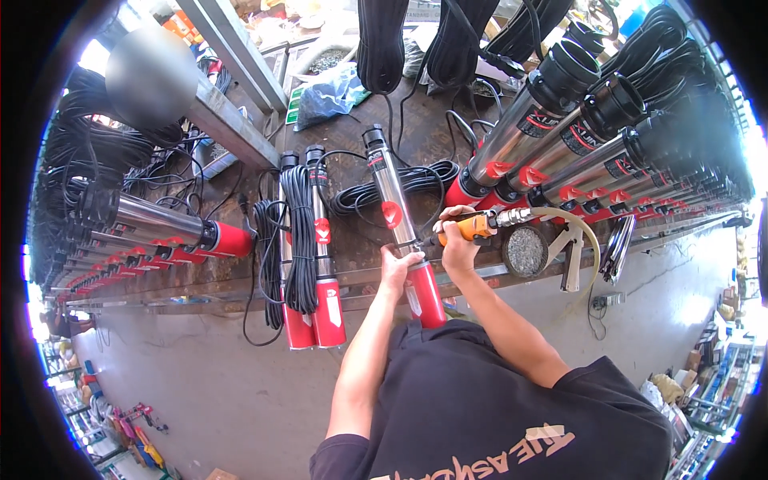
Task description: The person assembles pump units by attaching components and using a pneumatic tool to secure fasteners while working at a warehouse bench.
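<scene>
At the bench [240, 280] centre, the left hand [394, 268] has its grip closed around a steel pump with a red base [404, 232], while at three o'clock the right hand [458, 240] grips an orange air screwdriver [472, 228] against it.

A submersible pump [400, 224] lies lengthwise on the desk [352, 144], its near end past the front edge. The left hand [395, 268] grips its middle; the right hand [458, 240] holds a pneumatic screwdriver [472, 228] against its right side. Two cable-wrapped pumps [308, 248] lie just left; a round tray of screws [524, 250] sits right.
</scene>
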Demonstrator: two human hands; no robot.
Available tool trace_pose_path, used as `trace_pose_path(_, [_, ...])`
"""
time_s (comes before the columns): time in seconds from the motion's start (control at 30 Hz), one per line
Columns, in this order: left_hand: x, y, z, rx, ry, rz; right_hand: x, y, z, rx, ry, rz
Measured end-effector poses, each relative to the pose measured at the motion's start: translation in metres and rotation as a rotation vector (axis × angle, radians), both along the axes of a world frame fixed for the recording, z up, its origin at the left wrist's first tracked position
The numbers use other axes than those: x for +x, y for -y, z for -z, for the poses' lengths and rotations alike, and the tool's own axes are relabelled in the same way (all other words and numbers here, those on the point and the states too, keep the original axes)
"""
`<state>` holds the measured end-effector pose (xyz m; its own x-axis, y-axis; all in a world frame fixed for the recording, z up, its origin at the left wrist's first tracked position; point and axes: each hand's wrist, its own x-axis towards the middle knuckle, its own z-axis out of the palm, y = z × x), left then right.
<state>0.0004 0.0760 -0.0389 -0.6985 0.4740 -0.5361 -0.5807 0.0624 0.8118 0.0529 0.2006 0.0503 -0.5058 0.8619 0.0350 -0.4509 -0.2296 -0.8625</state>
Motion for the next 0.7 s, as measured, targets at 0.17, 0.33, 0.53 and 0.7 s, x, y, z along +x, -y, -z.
trace_pose_path(0.17, [0.0,0.0,0.0,-0.008,0.001,0.004,-0.002,0.003,-0.002,-0.029,-0.027,0.02])
trace_pose_path(0.33, [-0.002,0.0,-0.014,-0.011,0.046,0.025,-0.001,0.0,0.0,-0.045,-0.021,0.011])
trace_pose_path(0.53, [-0.002,0.002,-0.01,0.026,0.044,0.014,-0.002,0.002,0.004,-0.056,-0.03,0.007])
trace_pose_path(0.7, [-0.002,-0.001,-0.022,0.019,0.059,0.018,-0.002,0.001,0.001,-0.051,-0.022,0.01])
